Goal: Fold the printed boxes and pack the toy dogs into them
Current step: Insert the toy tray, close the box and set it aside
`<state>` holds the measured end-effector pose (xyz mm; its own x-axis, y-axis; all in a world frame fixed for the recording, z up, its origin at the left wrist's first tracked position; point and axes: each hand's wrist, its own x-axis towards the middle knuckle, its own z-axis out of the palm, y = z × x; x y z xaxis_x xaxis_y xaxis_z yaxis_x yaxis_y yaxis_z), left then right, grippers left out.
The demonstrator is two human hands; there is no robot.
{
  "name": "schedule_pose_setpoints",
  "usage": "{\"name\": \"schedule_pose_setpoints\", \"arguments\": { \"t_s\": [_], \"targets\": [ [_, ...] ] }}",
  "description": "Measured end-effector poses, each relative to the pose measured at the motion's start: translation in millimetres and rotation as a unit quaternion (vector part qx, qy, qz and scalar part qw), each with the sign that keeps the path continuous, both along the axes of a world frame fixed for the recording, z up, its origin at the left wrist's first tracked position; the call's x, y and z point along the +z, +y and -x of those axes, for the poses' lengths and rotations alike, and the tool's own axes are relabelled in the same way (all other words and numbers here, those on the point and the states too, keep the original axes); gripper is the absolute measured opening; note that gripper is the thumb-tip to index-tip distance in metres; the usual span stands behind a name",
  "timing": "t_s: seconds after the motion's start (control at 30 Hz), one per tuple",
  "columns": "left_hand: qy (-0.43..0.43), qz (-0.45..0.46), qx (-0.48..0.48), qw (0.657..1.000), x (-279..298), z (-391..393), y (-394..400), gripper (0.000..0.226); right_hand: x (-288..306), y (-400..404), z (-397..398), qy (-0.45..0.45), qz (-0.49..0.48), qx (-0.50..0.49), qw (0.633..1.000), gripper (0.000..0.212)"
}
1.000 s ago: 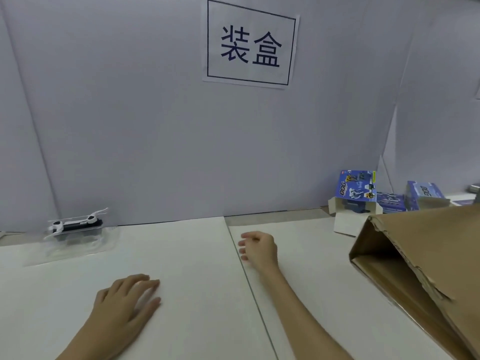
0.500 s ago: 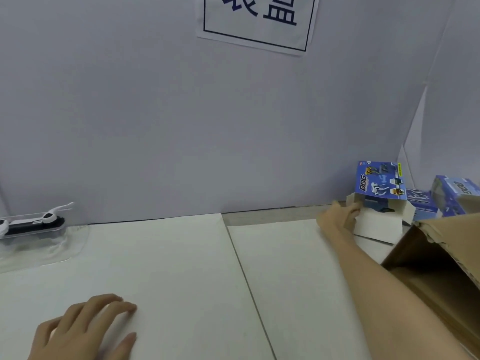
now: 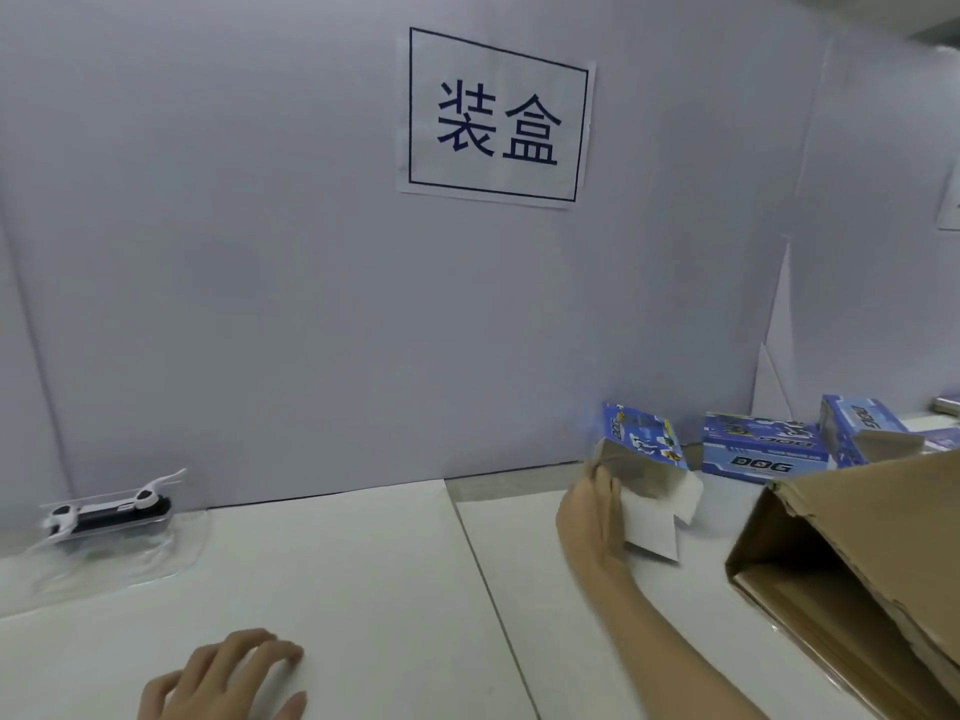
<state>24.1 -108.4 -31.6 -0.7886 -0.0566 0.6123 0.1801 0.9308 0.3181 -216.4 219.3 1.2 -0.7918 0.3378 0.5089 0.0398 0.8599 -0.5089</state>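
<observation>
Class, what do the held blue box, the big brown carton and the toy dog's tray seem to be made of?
Blue box: thin printed card, grey-white unprinted inside, flaps bending.
Carton: brown corrugated cardboard, matt, with a torn ragged edge.
Tray: probably clear moulded plastic; the table shows through and it glints.

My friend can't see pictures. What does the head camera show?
A person's right hand holds a blue printed box with open flaps, above a white table. The left hand rests flat; a toy dog in clear plastic sits far left.
</observation>
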Motion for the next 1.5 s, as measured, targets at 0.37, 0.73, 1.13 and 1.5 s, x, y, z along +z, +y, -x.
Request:
{"name": "schedule_pose_setpoints", "arguments": {
  "t_s": [0.37,0.73,1.13,1.5],
  "targets": [
    [0.005,0.081,0.016,0.997,16.0,-8.7,-1.9,0.058,13.9,-63.4,-119.9,0.273,-0.076,0.146,0.948,0.036],
    [-0.012,-0.302,0.041,0.952,54.5,-16.3,2.2,0.066,54.8,-85.9,-172.0,0.230,0.193,0.404,0.864,0.024],
    [0.007,-0.485,-0.191,0.853,60.1,-11.4,19.1,0.064,56.3,-84.5,-173.0,0.047,0.469,0.512,0.718,0.009],
    [0.063,-0.423,-0.166,0.889,64.9,-29.2,32.7,0.074,55.1,-110.0,-200.7,0.013,0.522,0.526,0.671,0.027]
  ]
}}
